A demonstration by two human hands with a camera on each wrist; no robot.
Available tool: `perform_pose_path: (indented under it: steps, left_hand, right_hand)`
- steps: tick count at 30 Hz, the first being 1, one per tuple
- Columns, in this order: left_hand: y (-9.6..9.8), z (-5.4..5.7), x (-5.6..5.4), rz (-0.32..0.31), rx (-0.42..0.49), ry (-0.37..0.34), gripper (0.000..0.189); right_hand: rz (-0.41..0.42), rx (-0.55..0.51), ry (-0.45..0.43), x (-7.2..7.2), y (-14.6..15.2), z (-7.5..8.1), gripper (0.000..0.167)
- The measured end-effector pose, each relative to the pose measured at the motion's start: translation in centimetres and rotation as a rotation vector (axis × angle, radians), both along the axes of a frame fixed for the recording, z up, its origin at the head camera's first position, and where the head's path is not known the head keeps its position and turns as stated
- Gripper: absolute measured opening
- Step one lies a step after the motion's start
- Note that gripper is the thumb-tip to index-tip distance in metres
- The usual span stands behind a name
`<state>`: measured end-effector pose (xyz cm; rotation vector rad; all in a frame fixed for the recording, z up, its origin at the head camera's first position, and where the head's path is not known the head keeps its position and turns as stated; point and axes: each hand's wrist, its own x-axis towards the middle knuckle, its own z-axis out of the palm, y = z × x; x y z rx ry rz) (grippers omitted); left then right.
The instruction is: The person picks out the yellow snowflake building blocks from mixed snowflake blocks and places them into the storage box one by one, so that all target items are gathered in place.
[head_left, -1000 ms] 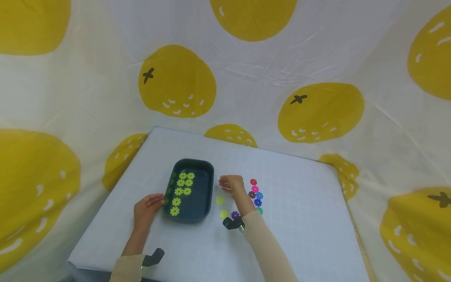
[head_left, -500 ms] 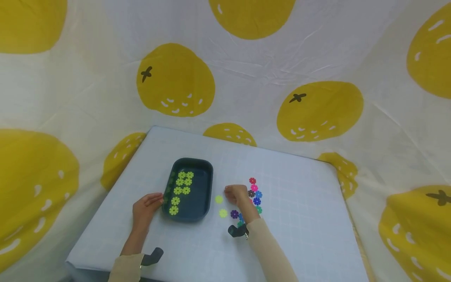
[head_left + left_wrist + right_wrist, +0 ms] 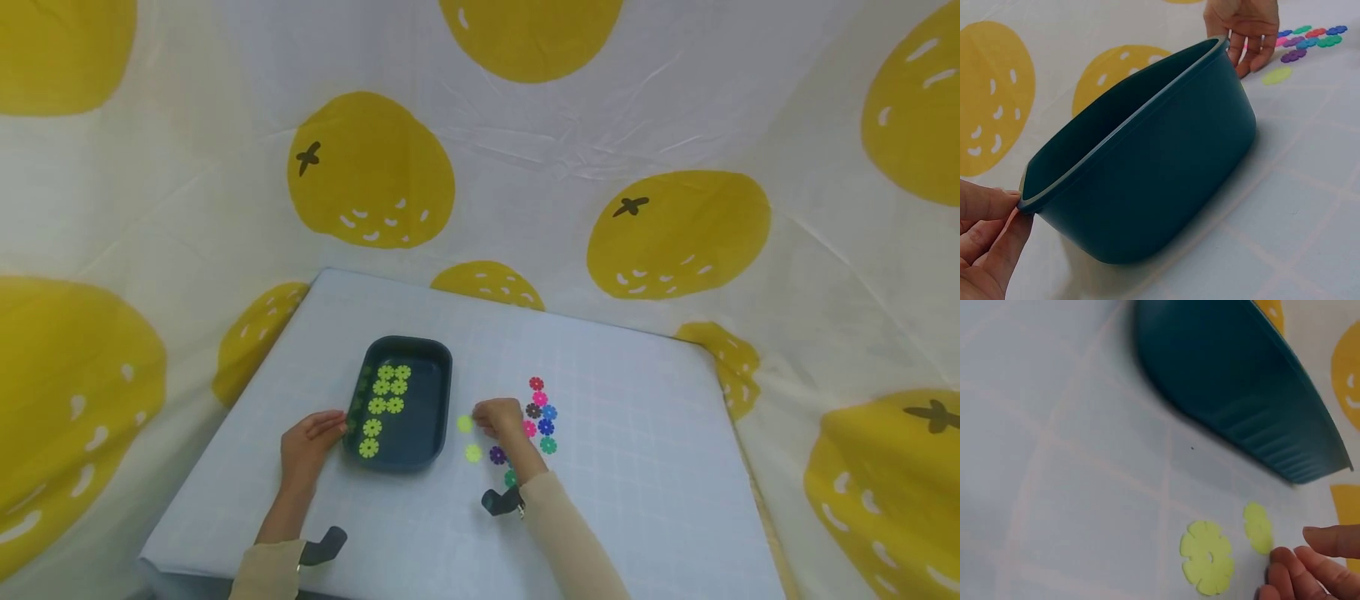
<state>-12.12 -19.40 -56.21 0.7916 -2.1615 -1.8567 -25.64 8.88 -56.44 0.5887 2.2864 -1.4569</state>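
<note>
My left hand (image 3: 309, 443) pinches the rim of a dark teal tray (image 3: 1147, 175) between thumb and fingers at its left side. Inside the tray, several yellow-green flower-shaped discs (image 3: 377, 406) lie in two columns. My right hand (image 3: 501, 419) is low over the table to the right of the tray. Its fingertips are at the edge of a yellow-green disc (image 3: 1259, 527), and the thumb stands apart from the fingers with nothing visible between them. A second yellow-green disc (image 3: 1207, 557) lies closer to me on the cloth.
Flower-shaped discs in other colours lie right of and beneath my right forearm, among them a red disc (image 3: 536, 383), a purple disc (image 3: 498, 455) and a green disc (image 3: 548, 446). A pale checked cloth (image 3: 637, 467) covers the table. Behind it hangs a fruit-printed curtain (image 3: 525, 150).
My right hand has moved from beside the tray's right wall toward me, down to the farther loose yellow-green disc. My left hand has stayed at the tray's rim.
</note>
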Motion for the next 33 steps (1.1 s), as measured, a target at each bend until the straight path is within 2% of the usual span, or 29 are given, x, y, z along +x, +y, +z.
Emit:
perform_pose_path:
  steps: [10, 15, 29, 33]
  left_hand:
    - [0.0, -0.1, -0.1, 0.002, 0.004, 0.009, 0.032]
    - [0.0, -0.1, 0.0, 0.006, 0.009, 0.016, 0.031]
    - [0.1, 0.3, 0.0, 0.011, 0.02, 0.005, 0.032]
    - [0.0, 0.3, 0.0, 0.007, 0.024, 0.004, 0.032]
  right_hand:
    - [0.202, 0.134, 0.193, 1.7, -0.6, -0.5, 0.023]
    - [0.261, 0.188, 0.244, 2.2, -0.9, -0.8, 0.02]
    - [0.289, 0.294, 0.294, 2.4, -1.8, -1.5, 0.016]
    - [0.307, 0.318, 0.303, 2.5, -1.9, -1.3, 0.022]
